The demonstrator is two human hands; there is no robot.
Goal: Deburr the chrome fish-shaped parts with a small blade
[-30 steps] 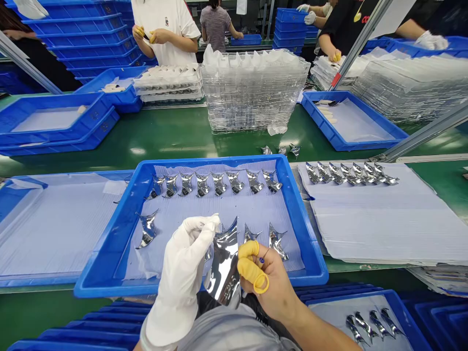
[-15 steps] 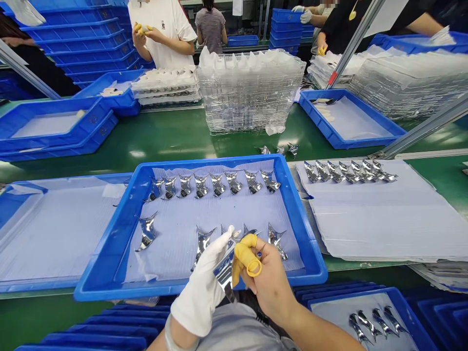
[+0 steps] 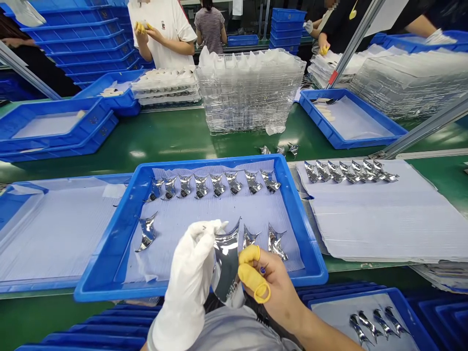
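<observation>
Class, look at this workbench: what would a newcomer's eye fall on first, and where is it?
Probably the shiny part, low in the middle, between the white-gloved left hand and the right hand with its yellow finger covers. Just beyond, similar parts line the far side of a blue tray. Farther back, a tall clear stack stands on the green table.

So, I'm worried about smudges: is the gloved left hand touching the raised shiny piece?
Touching. The head view shows the left hand pinching the shiny piece near its upper left corner.
</observation>
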